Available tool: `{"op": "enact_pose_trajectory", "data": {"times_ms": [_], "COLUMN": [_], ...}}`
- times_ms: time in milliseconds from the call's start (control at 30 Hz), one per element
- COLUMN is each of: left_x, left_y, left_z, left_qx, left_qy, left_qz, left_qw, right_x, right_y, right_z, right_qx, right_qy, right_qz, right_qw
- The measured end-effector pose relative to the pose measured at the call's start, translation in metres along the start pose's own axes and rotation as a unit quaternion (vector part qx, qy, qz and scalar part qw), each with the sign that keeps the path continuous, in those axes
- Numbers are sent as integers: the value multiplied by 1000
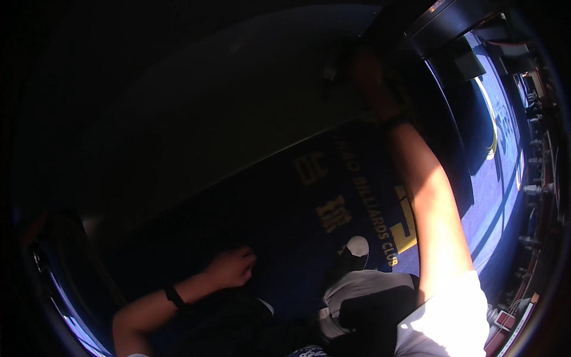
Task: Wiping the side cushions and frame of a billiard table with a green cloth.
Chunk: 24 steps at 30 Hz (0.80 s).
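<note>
My right arm reaches far forward into deep shadow. My right hand [367, 68] is closed around something dark that I cannot make out. A small pale-tipped piece [329, 73] shows just left of its fingers. Both lie close to the underside of a big dark panel [196, 119], whose lower edge runs slantwise above the carpet. Nearer to me, my left hand [234, 268] hangs low over the blue carpet [279, 238] with its fingers curled in. Nothing shows in it, and it is apart from the panel.
Yellow lettering marks the carpet. A dark box-like support [449, 113] stands right of my right forearm. Beyond it lies a sunlit stretch of blue floor [496, 196], with several grey and reddish objects along the far right rim. My shoe [358, 246] rests on the carpet.
</note>
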<state>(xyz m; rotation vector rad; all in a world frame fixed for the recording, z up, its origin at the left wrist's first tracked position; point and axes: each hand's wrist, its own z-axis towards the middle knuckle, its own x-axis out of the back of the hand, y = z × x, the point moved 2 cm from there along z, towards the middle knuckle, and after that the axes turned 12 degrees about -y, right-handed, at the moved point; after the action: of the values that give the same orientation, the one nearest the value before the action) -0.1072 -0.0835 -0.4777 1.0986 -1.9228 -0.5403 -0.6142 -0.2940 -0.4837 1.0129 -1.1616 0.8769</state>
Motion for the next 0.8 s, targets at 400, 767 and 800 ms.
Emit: {"op": "enact_pose_trajectory", "data": {"times_ms": [400, 767, 800], "left_x": [7, 7, 16], "left_y": [3, -11, -4], "left_z": [7, 22, 24], "left_qx": [36, -3, -21], "left_qy": [-34, -43, -39], "left_qz": [25, 15, 26], "left_qw": [998, 999, 999], "right_x": [64, 63, 64], "right_y": [-144, -154, -150], "right_z": [-78, -95, -92], "right_qx": [341, 343, 337], "right_qy": [177, 190, 193], "right_qz": [98, 67, 77], "right_qw": [918, 917, 918]}}
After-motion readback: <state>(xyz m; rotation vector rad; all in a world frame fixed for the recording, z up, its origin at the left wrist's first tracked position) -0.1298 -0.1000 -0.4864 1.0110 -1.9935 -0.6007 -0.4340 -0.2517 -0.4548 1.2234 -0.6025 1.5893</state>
